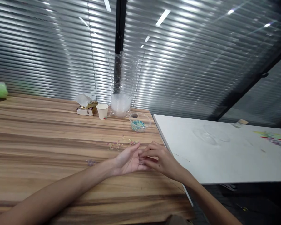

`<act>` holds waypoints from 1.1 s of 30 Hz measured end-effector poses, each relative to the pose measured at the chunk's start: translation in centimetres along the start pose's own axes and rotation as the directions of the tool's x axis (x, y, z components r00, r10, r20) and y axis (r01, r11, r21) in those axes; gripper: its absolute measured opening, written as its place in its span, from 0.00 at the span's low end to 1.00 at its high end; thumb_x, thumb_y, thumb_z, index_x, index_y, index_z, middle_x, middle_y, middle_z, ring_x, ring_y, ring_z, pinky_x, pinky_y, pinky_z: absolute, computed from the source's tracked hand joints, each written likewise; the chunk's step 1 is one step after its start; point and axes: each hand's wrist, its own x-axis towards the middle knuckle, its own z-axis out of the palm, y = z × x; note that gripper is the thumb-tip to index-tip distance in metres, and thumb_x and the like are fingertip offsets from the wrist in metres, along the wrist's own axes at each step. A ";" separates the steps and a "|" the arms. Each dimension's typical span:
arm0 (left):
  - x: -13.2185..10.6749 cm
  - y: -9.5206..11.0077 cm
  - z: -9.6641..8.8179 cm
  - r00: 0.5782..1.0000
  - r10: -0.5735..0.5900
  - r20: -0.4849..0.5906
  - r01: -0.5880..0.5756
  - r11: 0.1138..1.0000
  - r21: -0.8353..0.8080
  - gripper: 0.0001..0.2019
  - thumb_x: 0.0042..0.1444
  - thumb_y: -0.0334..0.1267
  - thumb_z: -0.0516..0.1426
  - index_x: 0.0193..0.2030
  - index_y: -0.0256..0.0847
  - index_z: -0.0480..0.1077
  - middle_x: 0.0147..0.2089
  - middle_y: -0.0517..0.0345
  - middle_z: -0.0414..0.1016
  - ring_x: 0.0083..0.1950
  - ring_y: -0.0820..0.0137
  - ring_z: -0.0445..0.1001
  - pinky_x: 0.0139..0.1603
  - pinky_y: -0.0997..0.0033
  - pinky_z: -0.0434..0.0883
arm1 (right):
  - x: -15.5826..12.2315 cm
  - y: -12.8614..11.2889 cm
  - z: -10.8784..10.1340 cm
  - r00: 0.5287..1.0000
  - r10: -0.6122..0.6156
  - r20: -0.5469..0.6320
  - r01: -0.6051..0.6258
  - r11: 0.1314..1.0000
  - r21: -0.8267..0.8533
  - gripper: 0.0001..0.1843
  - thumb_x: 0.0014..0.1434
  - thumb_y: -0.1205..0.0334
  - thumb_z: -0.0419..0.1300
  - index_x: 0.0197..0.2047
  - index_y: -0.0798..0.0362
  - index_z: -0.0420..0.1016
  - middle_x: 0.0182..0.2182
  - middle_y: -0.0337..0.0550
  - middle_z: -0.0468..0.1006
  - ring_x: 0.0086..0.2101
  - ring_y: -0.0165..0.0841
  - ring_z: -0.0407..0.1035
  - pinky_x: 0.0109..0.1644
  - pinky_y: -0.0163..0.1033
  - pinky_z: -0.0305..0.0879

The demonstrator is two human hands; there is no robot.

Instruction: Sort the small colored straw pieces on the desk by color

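Bench (49, 137), near right edge: working right grip (162, 161) over palm-up left grip (128, 162), leaving any hold impossible to tell; possibly risking scattering colourful bits (111, 145) just beyond by brushing forward.

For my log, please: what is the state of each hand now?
Left hand: open, palm up; anything held cannot be told.
Right hand: curled over the left; whether it holds something cannot be told.

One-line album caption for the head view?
Right hand curled over the upturned left hand above a wooden table, a bowl of blue-green bits beyond.
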 end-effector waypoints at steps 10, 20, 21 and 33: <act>0.8 -0.3 -1.4 0.999 0.034 0.030 -0.032 0.998 -0.058 0.21 0.63 0.46 0.46 0.44 0.27 0.69 0.40 0.45 0.73 0.41 0.67 0.73 0.53 0.65 0.64 | 0.2 0.5 0.3 0.999 0.018 -0.034 -0.015 0.996 0.087 0.04 0.57 0.69 0.59 0.34 0.52 0.75 0.32 0.40 0.74 0.35 0.32 0.65 0.38 0.36 0.61; -0.9 0.3 -0.8 0.955 0.193 -0.227 -0.133 0.957 0.257 0.06 0.50 0.24 0.59 0.36 0.31 0.74 0.40 0.50 0.75 0.43 0.69 0.74 0.58 0.68 0.61 | 1.4 3.6 2.3 0.823 0.371 -0.430 -0.182 0.889 0.420 0.14 0.55 0.50 0.60 0.32 0.54 0.72 0.32 0.44 0.75 0.33 0.34 0.68 0.35 0.37 0.64; -1.6 0.7 -0.9 0.947 0.206 -0.247 -0.133 0.950 0.284 0.06 0.51 0.25 0.59 0.37 0.31 0.74 0.40 0.50 0.75 0.43 0.70 0.74 0.57 0.69 0.61 | 1.5 4.2 2.9 0.800 0.405 -0.443 -0.204 0.878 0.434 0.16 0.55 0.48 0.59 0.32 0.55 0.72 0.32 0.45 0.75 0.33 0.35 0.69 0.35 0.38 0.65; -15.6 2.9 -7.9 0.597 0.755 -0.270 -0.038 0.362 0.931 0.12 0.54 0.43 0.57 0.41 0.37 0.73 0.40 0.50 0.76 0.41 0.64 0.74 0.47 0.63 0.69 | -0.3 7.3 6.9 0.922 0.154 -0.354 -0.151 0.988 0.037 0.15 0.62 0.51 0.50 0.35 0.53 0.71 0.33 0.47 0.74 0.35 0.39 0.67 0.39 0.43 0.63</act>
